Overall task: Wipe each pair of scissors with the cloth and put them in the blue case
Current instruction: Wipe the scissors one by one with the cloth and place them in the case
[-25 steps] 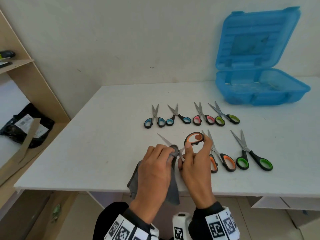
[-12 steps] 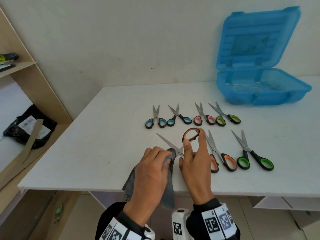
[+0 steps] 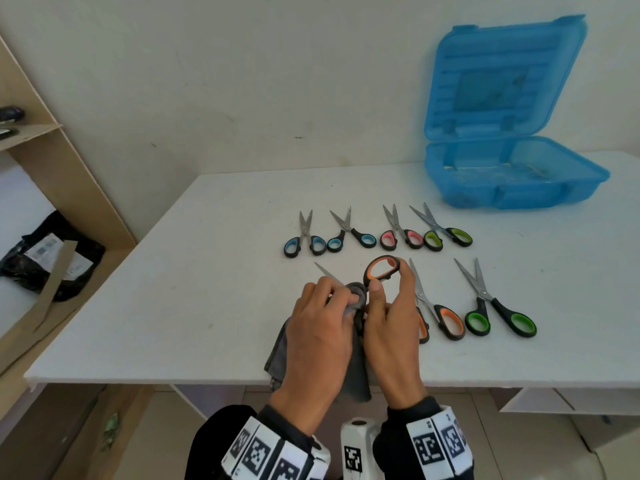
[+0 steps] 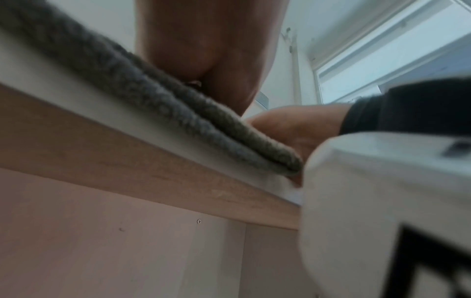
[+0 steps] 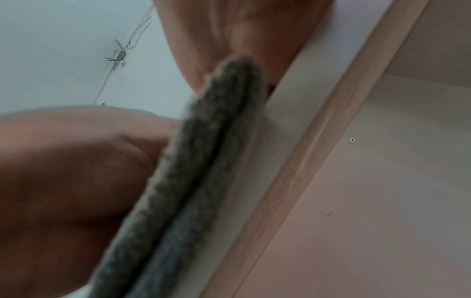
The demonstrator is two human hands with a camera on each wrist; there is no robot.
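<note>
- The right hand pinches the orange-handled scissors by one handle loop, thumb and forefinger curled on the ring, so the blade sticks out free for cleaning.
- The left hand has its fingers curled round the grey cloth, bunching it over the blade near the pivot; only the blade tip pokes out past the knuckles. That grip looks meant to squeeze the metal from both sides.
- Both hands work at the near edge of the table, far from the blue case; the cloth's loose end hangs over that edge.
- The blue case sits at the far right corner with its lid propped open, ready to receive; I can make out no scissors inside it.
- Between the hands and the case, four small pairs lie in a row, handles towards the person.
- Nearer, to the right of the hands, another orange pair and a green pair wait, so I'd judge this an early wipe, with six pairs untouched.
</note>
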